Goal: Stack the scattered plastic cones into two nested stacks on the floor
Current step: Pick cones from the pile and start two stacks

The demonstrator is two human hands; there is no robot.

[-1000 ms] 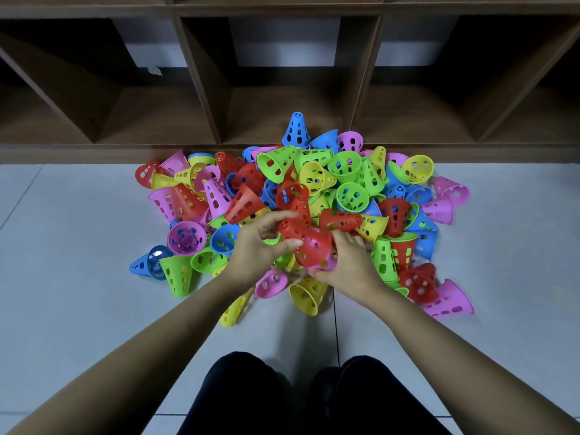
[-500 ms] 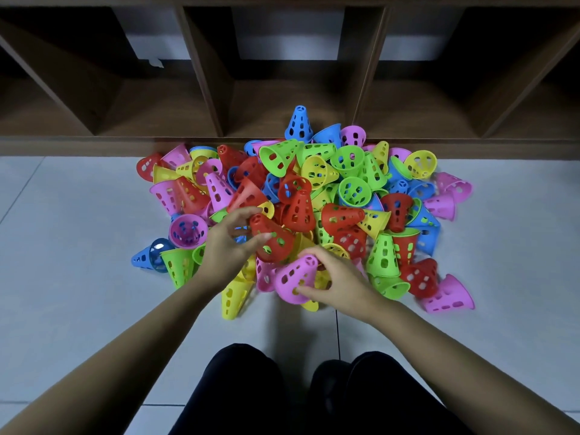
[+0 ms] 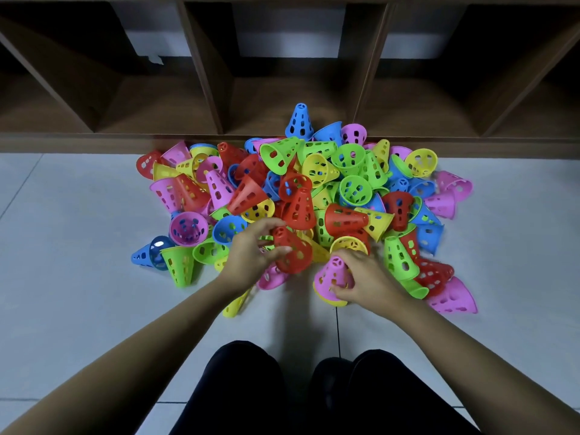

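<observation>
L hand: fingers curled round red cone, at near edge of pile.
Red cone: tilted, narrow end up-left. Prob. needs righting, mouth down, before nesting.
Pink cone: tip up, seated over yellow cone on floor.
R hand: fingers pinch pink cone's lower wall. Best to steady base while red drops straight on.
Risk: skewed entry cd jam or tip the stack.

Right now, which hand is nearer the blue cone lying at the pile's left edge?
Left. The left hand, gripping a red cone, is right of the blue cone; the right hand holds a pink cone farther right.
</observation>
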